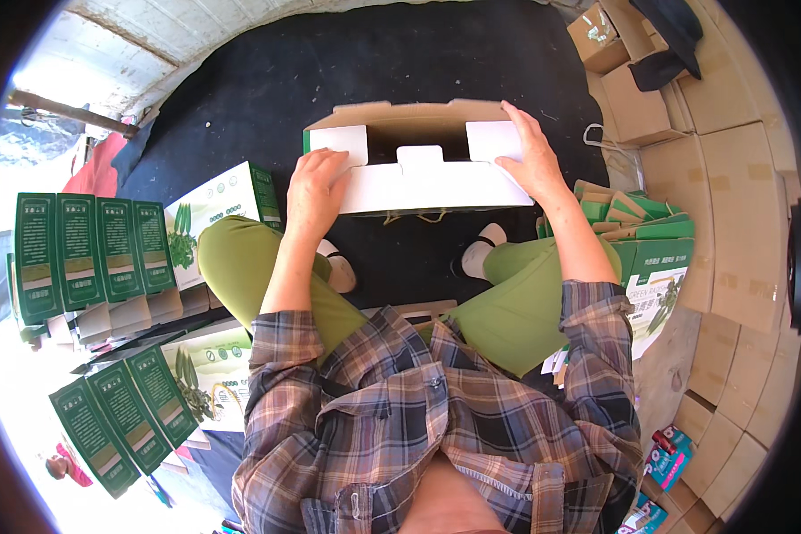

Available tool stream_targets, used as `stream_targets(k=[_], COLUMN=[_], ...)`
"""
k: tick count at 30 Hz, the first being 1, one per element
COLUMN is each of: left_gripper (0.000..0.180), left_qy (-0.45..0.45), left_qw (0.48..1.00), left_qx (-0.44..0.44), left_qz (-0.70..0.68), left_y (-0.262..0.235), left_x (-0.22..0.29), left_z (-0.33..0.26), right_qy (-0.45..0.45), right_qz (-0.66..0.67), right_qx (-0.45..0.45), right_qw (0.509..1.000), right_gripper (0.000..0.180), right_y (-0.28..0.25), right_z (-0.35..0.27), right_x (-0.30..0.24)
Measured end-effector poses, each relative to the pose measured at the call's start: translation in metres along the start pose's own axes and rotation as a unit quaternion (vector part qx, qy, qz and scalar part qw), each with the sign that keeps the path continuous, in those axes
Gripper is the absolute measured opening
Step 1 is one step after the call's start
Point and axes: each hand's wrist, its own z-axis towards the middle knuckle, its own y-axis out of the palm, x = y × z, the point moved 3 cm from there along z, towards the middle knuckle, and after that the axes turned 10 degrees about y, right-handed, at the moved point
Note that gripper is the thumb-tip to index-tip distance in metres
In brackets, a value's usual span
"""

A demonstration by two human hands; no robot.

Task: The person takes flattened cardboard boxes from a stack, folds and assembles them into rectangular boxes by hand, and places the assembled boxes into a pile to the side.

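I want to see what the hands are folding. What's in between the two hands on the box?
In the head view, between the left hand and the right hand lies the white front flap of the open cardboard box, with a raised tab at its middle.

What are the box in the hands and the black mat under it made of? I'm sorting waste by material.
The box looks like cardboard: raw brown inside, with a smooth white face on the flaps and a green printed edge at one end. Both the left hand and the right hand press its flaps. The mat looks like dull black fabric or felt, with no shine; which of the two is unclear.
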Motion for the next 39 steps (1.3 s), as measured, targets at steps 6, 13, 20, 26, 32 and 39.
stream_targets(k=[6,13,20,26,32,39], left_gripper=[0.025,0.077,0.079,0.073,0.068,0.047], left_qy=[-0.185,-0.106,-0.149,-0.163,-0.162,-0.167], left_qw=[0.975,0.994,0.984,0.979,0.976,0.984], left_qx=[0.072,-0.003,-0.074,-0.063,-0.048,0.016], left_qz=[-0.100,0.001,0.061,0.109,0.140,0.062], left_y=[0.003,0.012,0.019,0.031,0.032,0.021], left_x=[-0.022,-0.004,-0.004,-0.001,0.003,-0.009], left_z=[-0.002,0.012,0.013,0.014,0.013,0.012], right_qy=[-0.026,-0.020,0.031,0.039,0.035,-0.010], right_qz=[-0.012,-0.051,-0.117,-0.210,-0.233,-0.120], right_qx=[-0.010,-0.030,-0.014,0.022,0.044,0.103], right_qw=[1.000,0.998,0.993,0.977,0.971,0.987], right_gripper=[0.059,0.049,0.071,0.076,0.075,0.052], right_y=[0.004,0.007,0.016,0.026,0.031,0.026], right_z=[0.003,0.001,-0.011,-0.007,-0.008,0.009], right_x=[0.010,0.019,-0.015,-0.015,-0.013,0.031])
